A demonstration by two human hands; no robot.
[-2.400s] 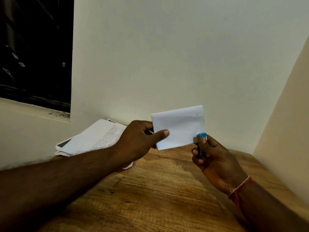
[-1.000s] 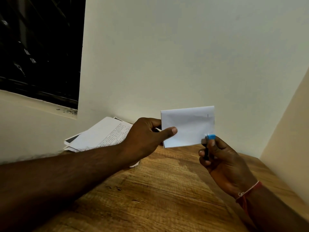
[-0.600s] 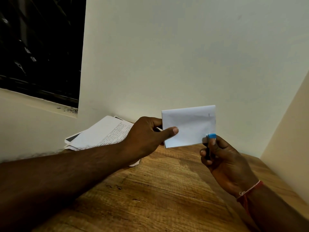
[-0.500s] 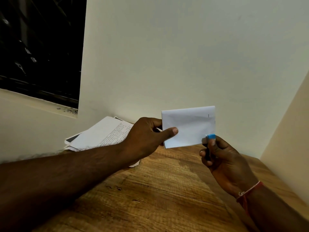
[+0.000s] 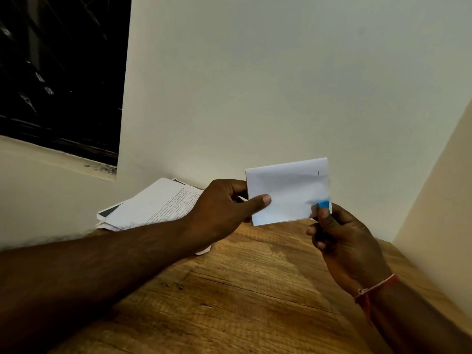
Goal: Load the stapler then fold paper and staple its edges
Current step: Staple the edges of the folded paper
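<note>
The left hand (image 5: 222, 208) pinches the folded white paper (image 5: 286, 192) above the wooden surface (image 5: 229, 290) (grainy), the right hand (image 5: 342, 241) gripping a blue-tipped stapler (image 5: 323, 203) at its lower corner.

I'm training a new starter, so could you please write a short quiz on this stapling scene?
1. True or false: the folded paper lies flat on the table.
2. Which hand holds the stapler?
3. The staple mark already in the paper sits near: A) the upper right edge, B) the lower left corner, C) the middle.

Key: 1. False: the left hand holds it up. 2. The right hand, at the paper's lower right corner. 3. A.
</note>
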